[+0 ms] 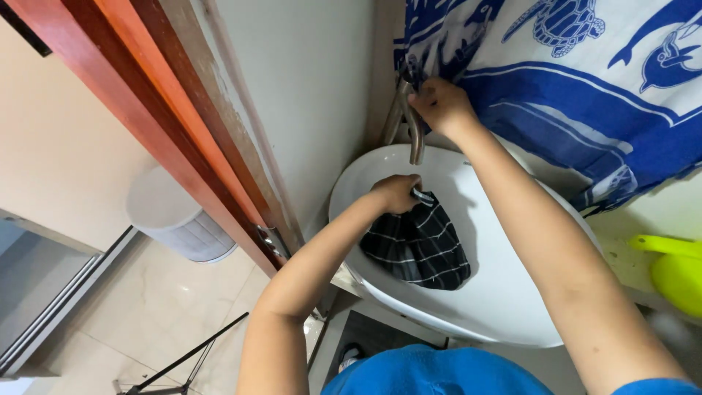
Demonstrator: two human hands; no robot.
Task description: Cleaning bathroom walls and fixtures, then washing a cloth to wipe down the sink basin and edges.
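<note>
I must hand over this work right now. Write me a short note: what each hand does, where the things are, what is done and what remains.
Left hand: grips the black checked cloth at its top, under the tap spout.
Right hand: up on the metal tap, at its top.
Cloth hangs into the white basin, lower part resting on the bowl.
Done: cloth is in the basin, tap is in hand.
Left: I cannot tell whether water runs, or whether the cloth is wet; check first. Washing and wringing likely remain.
Nearby: yellow-green jug at right, white bin on the floor.
</note>
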